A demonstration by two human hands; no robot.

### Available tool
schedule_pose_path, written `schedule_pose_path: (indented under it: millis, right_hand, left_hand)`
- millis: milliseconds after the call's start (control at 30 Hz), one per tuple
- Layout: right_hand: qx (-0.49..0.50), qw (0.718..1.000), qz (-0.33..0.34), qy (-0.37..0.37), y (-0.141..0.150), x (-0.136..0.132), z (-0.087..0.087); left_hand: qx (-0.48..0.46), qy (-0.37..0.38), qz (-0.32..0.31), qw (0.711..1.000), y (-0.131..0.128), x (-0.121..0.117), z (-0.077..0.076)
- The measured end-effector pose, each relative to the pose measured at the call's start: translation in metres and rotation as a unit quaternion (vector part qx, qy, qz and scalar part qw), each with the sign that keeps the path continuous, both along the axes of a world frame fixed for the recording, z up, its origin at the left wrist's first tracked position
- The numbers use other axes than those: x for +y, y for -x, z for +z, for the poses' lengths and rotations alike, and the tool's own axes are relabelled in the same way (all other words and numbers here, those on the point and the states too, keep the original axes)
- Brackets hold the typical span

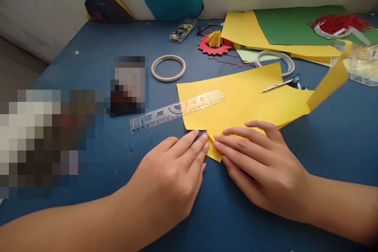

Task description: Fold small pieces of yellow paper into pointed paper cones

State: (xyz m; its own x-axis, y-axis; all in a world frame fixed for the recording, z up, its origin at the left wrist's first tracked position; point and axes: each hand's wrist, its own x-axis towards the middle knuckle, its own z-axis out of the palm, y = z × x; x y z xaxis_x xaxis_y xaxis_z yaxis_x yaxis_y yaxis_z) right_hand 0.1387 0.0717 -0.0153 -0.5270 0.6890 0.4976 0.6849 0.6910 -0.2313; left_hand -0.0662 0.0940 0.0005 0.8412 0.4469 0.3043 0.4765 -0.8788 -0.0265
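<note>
My left hand (180,165) has its fingers drawn together, fingertips pressed at the left edge of a small folded end of a yellow paper strip (214,150). From the other side my right hand (262,161) lies over the same strip, thumb and fingers close together at the fold. The strip seems to pass beneath the right hand and curl up at the far right; its middle is covered. Just beyond my fingers lies a larger yellow paper sheet (236,106). A clear plastic ruler (156,119) rests partly on that sheet.
On the blue table (118,157) are a tape roll (168,68), a second tape roll (291,63), a compass (277,85) and a red and yellow folded-paper piece (215,43). Green paper (295,25) and red threads (345,23) lie at the back right. Items at left are blurred.
</note>
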Motion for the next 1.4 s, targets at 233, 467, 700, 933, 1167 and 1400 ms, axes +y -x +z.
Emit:
schedule_pose_path:
  millis: [233,467,700,933,1167,1400]
  right_hand:
    - [0.016,1.000,-0.003,-0.004,0.001,0.001,0.002]
    - [0.014,1.000,0.004,0.004,0.001,0.003,0.002]
    - [0.061,0.996,-0.005,0.057,0.001,0.004,0.004]
    - [0.073,0.994,0.053,0.069,-0.012,0.021,0.007]
    - [0.051,0.995,0.079,0.042,-0.017,0.024,0.005]
    - [0.012,0.995,0.094,0.027,-0.017,0.023,0.005]
  left_hand:
    - [0.000,-0.001,-0.009,1.000,0.001,0.001,-0.002]
    - [-0.001,0.018,-0.014,1.000,0.002,0.002,-0.003]
    - [-0.026,0.008,-0.066,0.997,0.004,0.009,-0.004]
    - [0.006,-0.014,-0.101,0.995,0.009,0.010,0.001]
    - [0.013,-0.026,-0.107,0.994,0.011,0.011,0.002]
    - [0.022,-0.024,-0.108,0.994,0.010,0.011,0.002]
